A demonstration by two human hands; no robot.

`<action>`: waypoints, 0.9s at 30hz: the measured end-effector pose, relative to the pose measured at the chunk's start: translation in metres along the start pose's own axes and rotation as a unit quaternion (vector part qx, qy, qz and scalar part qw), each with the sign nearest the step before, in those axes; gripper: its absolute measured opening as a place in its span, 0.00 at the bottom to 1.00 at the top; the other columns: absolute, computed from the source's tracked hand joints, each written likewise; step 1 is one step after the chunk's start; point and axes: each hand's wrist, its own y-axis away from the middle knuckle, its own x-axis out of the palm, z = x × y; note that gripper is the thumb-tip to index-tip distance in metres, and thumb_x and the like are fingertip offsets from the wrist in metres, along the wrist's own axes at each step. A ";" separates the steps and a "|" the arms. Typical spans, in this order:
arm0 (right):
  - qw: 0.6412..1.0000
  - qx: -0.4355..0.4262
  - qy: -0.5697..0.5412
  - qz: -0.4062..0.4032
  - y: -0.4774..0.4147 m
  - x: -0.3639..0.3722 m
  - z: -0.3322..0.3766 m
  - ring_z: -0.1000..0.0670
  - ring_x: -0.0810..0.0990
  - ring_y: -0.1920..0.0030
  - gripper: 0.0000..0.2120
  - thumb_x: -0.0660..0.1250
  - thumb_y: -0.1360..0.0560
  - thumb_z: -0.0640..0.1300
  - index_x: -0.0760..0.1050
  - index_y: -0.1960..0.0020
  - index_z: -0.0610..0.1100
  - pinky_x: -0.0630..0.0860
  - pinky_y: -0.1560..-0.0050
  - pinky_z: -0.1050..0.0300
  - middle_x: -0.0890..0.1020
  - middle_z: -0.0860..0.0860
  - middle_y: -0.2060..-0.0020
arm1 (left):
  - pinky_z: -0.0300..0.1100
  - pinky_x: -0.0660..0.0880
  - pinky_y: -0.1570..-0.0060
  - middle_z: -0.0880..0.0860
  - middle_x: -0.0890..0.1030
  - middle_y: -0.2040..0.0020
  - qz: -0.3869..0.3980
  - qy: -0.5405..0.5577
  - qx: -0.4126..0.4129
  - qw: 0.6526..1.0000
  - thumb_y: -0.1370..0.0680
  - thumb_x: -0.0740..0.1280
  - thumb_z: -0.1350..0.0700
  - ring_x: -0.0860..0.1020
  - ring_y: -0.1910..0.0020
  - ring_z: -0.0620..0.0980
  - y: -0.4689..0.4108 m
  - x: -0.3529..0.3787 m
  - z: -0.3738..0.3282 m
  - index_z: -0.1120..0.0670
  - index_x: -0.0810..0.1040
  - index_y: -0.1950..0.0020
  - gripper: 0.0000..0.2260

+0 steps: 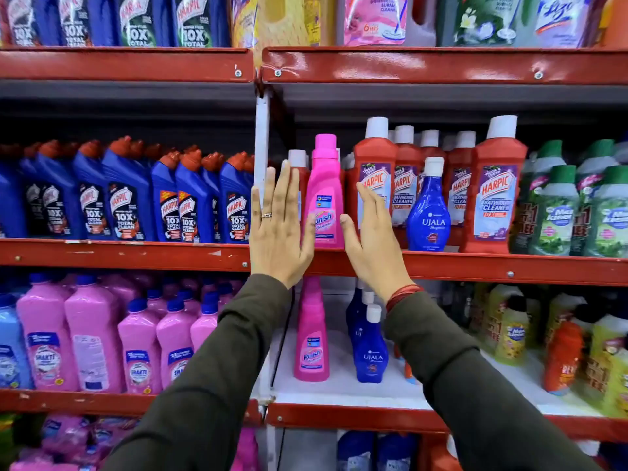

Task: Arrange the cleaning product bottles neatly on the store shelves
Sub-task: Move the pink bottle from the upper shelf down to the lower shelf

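Observation:
A pink Vanish bottle (324, 195) stands upright at the front of the middle red shelf (475, 266). My left hand (277, 229) is flat and open just left of it, fingers up, thumb near the bottle's lower side. My right hand (372, 236) is open just right of it, fingers spread in front of a red Harpic bottle (375, 164). Neither hand grips the bottle. A blue Ujala bottle (429, 212) stands further right among red Harpic bottles (494, 195).
Blue Harpic bottles (129, 198) fill the middle shelf's left bay, green bottles (574, 209) its right end. Below stand pink bottles (95, 334), another Vanish (312, 338) and Ujala (369, 348). A white upright post (261, 130) divides the bays. The top shelf holds refill pouches.

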 end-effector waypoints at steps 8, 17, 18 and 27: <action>0.977 0.145 -0.127 0.088 -0.027 0.027 0.002 0.43 0.71 0.27 0.24 0.61 0.16 0.42 0.61 0.22 0.38 0.67 0.25 0.44 0.72 0.41 0.27 | 0.60 0.52 0.18 0.56 0.54 0.15 0.042 -0.012 -0.026 0.999 0.16 0.53 0.51 0.50 0.15 0.55 0.034 0.028 0.039 0.59 0.55 0.16 0.29; 0.947 0.214 -0.215 0.104 -0.038 0.035 -0.009 0.45 0.79 0.34 0.24 0.66 0.18 0.43 0.64 0.25 0.39 0.77 0.34 0.45 0.77 0.42 0.31 | 0.54 0.46 0.16 0.52 0.49 0.15 0.048 -0.033 -0.032 0.998 0.13 0.42 0.47 0.43 0.16 0.48 0.052 0.056 0.046 0.57 0.53 0.15 0.28; 0.944 0.218 -0.226 0.101 -0.038 0.035 -0.010 0.45 0.79 0.34 0.25 0.66 0.18 0.43 0.64 0.24 0.39 0.77 0.33 0.44 0.77 0.42 0.31 | 0.53 0.45 0.16 0.52 0.48 0.15 0.047 -0.037 -0.032 0.998 0.13 0.41 0.47 0.43 0.16 0.48 0.052 0.056 0.047 0.57 0.53 0.15 0.28; 0.942 0.180 -0.275 0.067 -0.038 0.029 -0.002 0.44 0.78 0.33 0.24 0.66 0.18 0.42 0.65 0.25 0.39 0.78 0.34 0.46 0.77 0.41 0.31 | 0.49 0.39 0.17 0.56 0.54 0.15 0.049 -0.055 -0.039 0.997 0.14 0.47 0.50 0.49 0.15 0.52 0.050 0.053 0.044 0.59 0.55 0.16 0.28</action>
